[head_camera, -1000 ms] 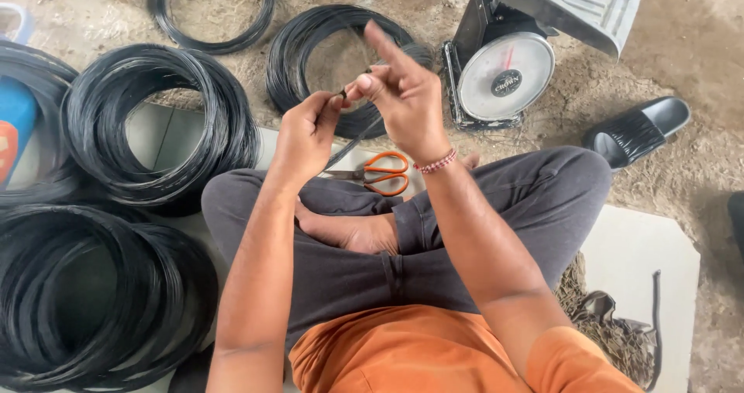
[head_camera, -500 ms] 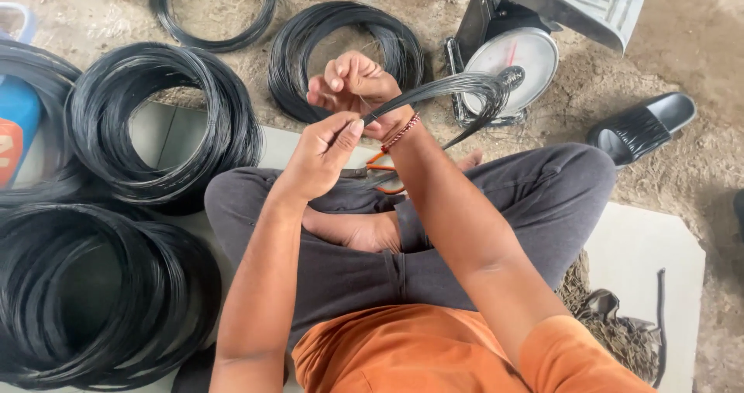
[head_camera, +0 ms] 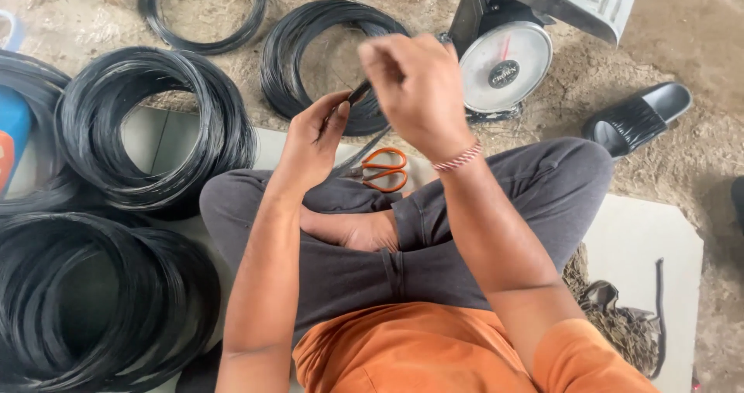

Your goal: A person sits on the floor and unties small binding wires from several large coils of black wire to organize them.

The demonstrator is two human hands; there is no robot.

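Observation:
I sit cross-legged on a pale board. My left hand [head_camera: 314,139] pinches a thin bundle of black wire [head_camera: 359,92] between thumb and fingers. My right hand [head_camera: 418,87] is closed around the same bundle just above it, its back turned to the camera, so the wire inside it is hidden. Orange-handled scissors [head_camera: 381,169] lie on my knee below both hands. A coil of black wire [head_camera: 288,60] rests on the dirt right behind my hands.
Large black wire coils [head_camera: 151,129] [head_camera: 93,300] lie stacked at my left, and a thin coil [head_camera: 203,17] lies farther back. A dial weighing scale [head_camera: 504,63] stands at the upper right. A black sandal [head_camera: 637,118] sits on the dirt at right.
The loop of wire that swung out to the right is gone from sight. My right hand has turned over and risen above the left, which moved slightly up and left.

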